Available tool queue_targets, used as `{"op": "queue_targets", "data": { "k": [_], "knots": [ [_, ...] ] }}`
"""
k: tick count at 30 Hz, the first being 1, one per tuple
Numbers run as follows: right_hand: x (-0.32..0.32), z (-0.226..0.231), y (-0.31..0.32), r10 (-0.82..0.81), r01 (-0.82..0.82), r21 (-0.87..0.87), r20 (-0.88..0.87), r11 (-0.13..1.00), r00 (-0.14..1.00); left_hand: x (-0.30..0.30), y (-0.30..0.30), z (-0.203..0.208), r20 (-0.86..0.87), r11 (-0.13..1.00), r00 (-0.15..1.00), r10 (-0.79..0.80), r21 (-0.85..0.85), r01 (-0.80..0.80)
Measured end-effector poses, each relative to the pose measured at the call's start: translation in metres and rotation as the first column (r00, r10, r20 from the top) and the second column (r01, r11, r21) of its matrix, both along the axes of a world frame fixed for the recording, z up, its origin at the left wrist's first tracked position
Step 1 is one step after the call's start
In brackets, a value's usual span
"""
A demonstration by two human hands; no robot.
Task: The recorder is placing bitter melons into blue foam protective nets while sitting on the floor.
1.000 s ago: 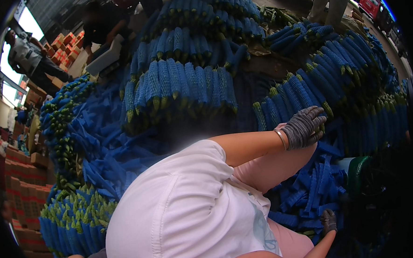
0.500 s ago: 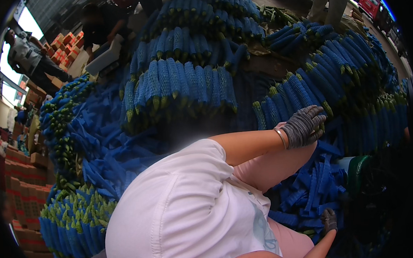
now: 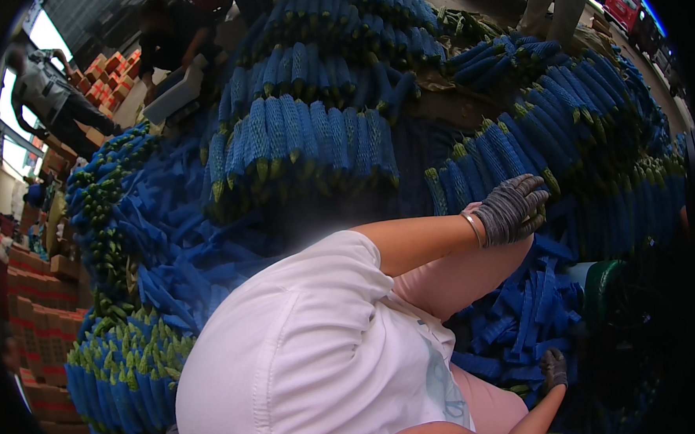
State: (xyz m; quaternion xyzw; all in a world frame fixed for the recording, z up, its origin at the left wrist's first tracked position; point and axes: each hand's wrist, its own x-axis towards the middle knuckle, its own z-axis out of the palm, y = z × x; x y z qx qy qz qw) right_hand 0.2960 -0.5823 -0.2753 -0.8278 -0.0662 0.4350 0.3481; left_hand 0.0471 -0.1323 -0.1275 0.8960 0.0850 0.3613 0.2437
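My left hand (image 3: 512,211), in a grey striped glove with a bracelet at the wrist, lies across my raised knee in pink trousers (image 3: 453,278). Its fingers stretch out loosely, with nothing in them. Lower down, my right hand (image 3: 554,369), in a dark grey glove, is beside my other pink trouser leg, near loose blue net sleeves (image 3: 526,318). Its fingers look loosely apart and no held thing shows. Just beyond my left hand are rows of long green vegetables (image 3: 509,153), probably bitter gourds, in blue net sleeves.
More sleeved vegetables (image 3: 304,137) are stacked ahead. Empty blue sleeves (image 3: 182,218) heap up on the left, beside upright sleeved vegetables (image 3: 128,378). Cartons (image 3: 47,335) line the far left. One person (image 3: 50,99) stands there; another bends over a white box (image 3: 176,92).
Both my hands stay almost where they were. The person standing at far left has shifted their arms. A grey sleeve at the lower left edge has moved slightly down.
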Motion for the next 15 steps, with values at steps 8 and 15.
{"op": "queue_targets", "data": {
  "k": [8, 15],
  "knots": [
    [0.002, -0.008, -0.008, -0.034, 0.034, 0.005, 0.028, 0.999, 0.999, 0.001, -0.003, -0.005, 0.020, 1.000, 1.000, 0.023, 0.008, -0.023],
    [0.004, -0.007, -0.011, -0.032, 0.032, 0.003, 0.038, 0.999, 0.999, 0.001, -0.003, -0.004, -0.010, 1.000, 1.000, 0.017, -0.013, -0.017]
  ]
}}
